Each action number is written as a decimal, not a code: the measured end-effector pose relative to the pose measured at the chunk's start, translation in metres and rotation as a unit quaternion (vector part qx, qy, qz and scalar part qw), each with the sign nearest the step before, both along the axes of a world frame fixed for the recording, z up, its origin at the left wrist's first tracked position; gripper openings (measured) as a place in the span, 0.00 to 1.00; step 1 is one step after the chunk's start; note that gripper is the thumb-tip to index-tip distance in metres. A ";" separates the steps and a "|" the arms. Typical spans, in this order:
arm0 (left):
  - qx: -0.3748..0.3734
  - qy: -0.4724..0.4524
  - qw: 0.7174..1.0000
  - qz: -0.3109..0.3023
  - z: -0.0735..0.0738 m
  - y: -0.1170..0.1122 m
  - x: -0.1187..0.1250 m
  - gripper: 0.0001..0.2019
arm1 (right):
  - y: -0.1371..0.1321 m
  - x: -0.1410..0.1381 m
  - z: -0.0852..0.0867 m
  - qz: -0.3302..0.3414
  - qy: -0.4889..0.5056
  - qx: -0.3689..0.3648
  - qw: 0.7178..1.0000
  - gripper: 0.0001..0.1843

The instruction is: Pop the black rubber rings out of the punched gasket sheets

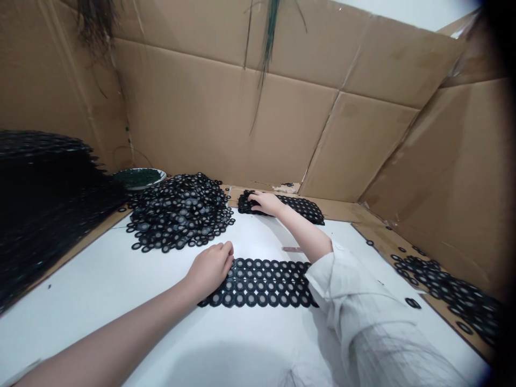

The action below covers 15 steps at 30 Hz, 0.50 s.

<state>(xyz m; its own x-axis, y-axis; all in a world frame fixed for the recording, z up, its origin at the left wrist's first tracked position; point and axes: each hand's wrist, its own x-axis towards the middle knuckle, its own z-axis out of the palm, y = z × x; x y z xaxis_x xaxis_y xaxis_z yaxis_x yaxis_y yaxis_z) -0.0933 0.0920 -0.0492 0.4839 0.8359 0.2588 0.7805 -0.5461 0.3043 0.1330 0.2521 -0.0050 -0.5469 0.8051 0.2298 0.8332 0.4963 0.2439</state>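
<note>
My left hand [212,267] rests with curled fingers on the left end of a flat black sheet of joined rings [264,282] lying on the white table [121,285]. My right hand [266,202] reaches to the far edge and presses its fingers on the left end of a second black ring sheet [304,208]. A heap of loose black rings [181,211] lies just left of that hand. The right arm wears a pale rolled-up sleeve [355,301].
Brown cardboard walls [250,123] enclose the table on three sides. A tall stack of black sheets [40,199] fills the left. A bowl of dark green bits [141,177] stands behind the heap. More rings [447,293] lie scattered at the right.
</note>
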 end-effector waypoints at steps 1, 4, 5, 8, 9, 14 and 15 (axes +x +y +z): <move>0.000 -0.001 1.000 -0.001 0.000 0.000 0.000 0.08 | 0.000 0.000 0.001 0.001 0.000 -0.001 1.000 0.18; 0.003 -0.003 1.000 -0.003 -0.001 0.000 0.000 0.08 | 0.000 0.001 0.003 0.004 -0.002 -0.003 1.000 0.17; 0.003 -0.004 1.000 -0.003 -0.001 0.000 0.000 0.08 | -0.001 0.000 0.003 0.005 -0.004 -0.004 1.000 0.17; 0.003 -0.002 1.000 -0.003 -0.001 0.000 -0.001 0.09 | -0.002 -0.001 0.005 0.005 -0.013 -0.005 1.000 0.17; 0.003 0.000 1.000 -0.003 -0.001 0.000 -0.001 0.08 | -0.002 -0.002 0.006 0.004 -0.018 -0.004 1.000 0.17; 0.003 0.007 1.000 -0.001 -0.002 0.001 -0.001 0.08 | -0.005 -0.005 0.004 0.000 -0.052 0.003 0.999 0.17; 0.003 0.007 1.000 -0.001 -0.002 0.001 -0.001 0.08 | -0.006 -0.006 0.004 0.001 -0.061 0.004 0.998 0.18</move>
